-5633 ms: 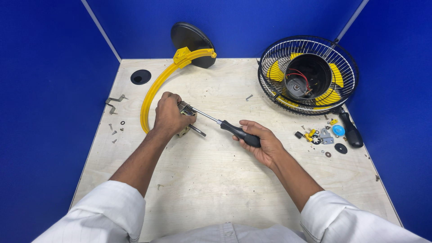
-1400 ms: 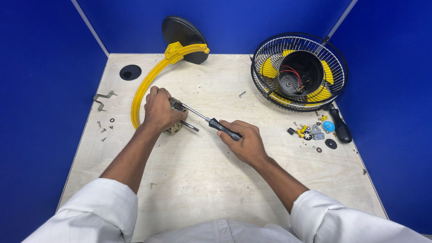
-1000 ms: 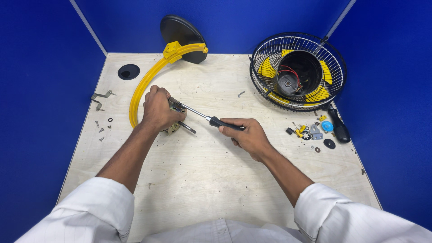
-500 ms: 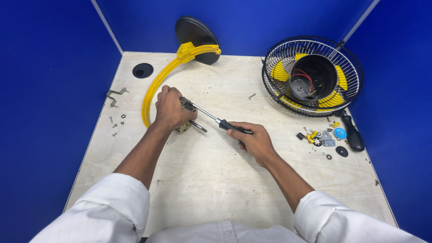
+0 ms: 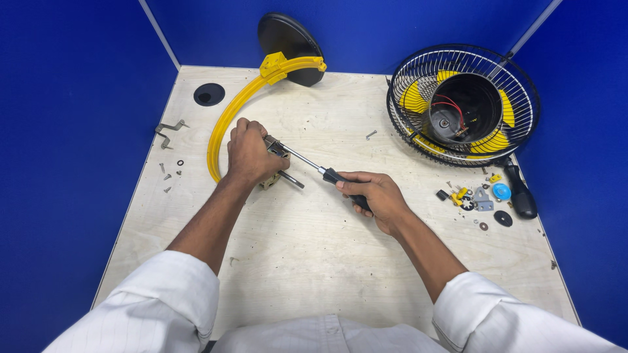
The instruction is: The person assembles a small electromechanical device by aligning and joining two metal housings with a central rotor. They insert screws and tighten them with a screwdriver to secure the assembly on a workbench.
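**Screwdriver on a small metal part, both hands committed**

Screwdriver [image 5: 320, 171], black-handled with a slim steel shaft, runs from the right hand [image 5: 374, 196] up and across to the left hand [image 5: 250, 152]. The right hand's fingers are wrapped tight round the handle; the left hand is clamped down over a small tan-and-metal part [image 5: 273, 175] on the pale plywood bench [image 5: 314, 261], with a short steel pin poking out just beneath the shaft. The tip meets the part right at the left fingertips, and whether it sits in a screw head I cannot tell.

Here is the risk, as I judge it: a tip so close to bare fingers can slip off and jab them if the push goes off-axis, and the part may skid if the left hand's press eases.

Just beyond the left knuckles curves the long yellow plastic arc [image 5: 226, 127], touching or nearly so, which limits room on that side. Loose screws and washers [image 5: 170, 171] lie further left. Off past the right hand sit small yellow, blue and black bits [image 5: 477, 199], with the black wire fan cage [image 5: 463, 104] beyond them. Toward the body, the bench lies open.
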